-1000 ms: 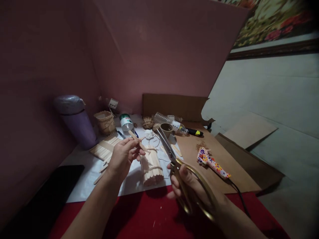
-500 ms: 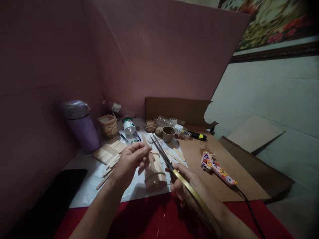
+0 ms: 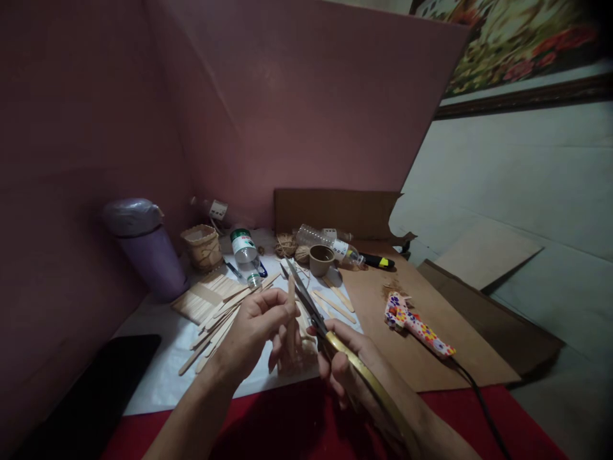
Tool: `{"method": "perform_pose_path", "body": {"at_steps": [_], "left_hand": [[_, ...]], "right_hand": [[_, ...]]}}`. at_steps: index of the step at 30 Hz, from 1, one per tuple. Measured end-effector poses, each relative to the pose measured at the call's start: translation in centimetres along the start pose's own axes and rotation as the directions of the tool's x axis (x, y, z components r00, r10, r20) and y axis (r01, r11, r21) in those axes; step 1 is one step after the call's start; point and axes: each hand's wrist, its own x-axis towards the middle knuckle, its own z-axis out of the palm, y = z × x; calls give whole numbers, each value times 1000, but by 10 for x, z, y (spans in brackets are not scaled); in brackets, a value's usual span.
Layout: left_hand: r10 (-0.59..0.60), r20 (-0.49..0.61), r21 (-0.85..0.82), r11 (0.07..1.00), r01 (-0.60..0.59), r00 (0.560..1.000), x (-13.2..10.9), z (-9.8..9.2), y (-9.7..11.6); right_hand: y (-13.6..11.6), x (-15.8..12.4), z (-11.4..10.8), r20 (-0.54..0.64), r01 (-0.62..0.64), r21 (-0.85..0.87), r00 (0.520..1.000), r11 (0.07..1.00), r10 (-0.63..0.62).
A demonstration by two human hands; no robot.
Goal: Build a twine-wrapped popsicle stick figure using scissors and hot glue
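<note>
We have the left hand [image 3: 261,326] pinching a wooden stick [image 3: 291,300] between thumb and fingers, its upper end upright beside the scissor blades. Our right hand [image 3: 357,361] is closed round the handles of the scissors [image 3: 309,303]; the blades stand slightly apart, though we cannot tell whether the stick lies between them. The stick should be light, dry and stiff (thin wood may split along its grain), so we'd hold it flat-sided, low, fingertips clear of the edges. The scissors look heavier, best held by the handles. Farther out, loose sticks [image 3: 225,322] lie on the white sheet [image 3: 148,383], and a flowered glue gun [image 3: 416,326] rests on cardboard [image 3: 373,358].
</note>
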Motion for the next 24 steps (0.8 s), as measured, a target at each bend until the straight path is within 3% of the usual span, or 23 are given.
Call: {"method": "perform_pose_path", "body": {"at_steps": [19,24], "left_hand": [[-4,14,47,999,3,1000,0,2,-2],[14,21,67,998,-16,1000,0,3,-2]], "right_hand": [[5,-3,1,-34,-12,7,999,1000,12],[5,-3,0,7,-11,-33,1000,999,12]]}}
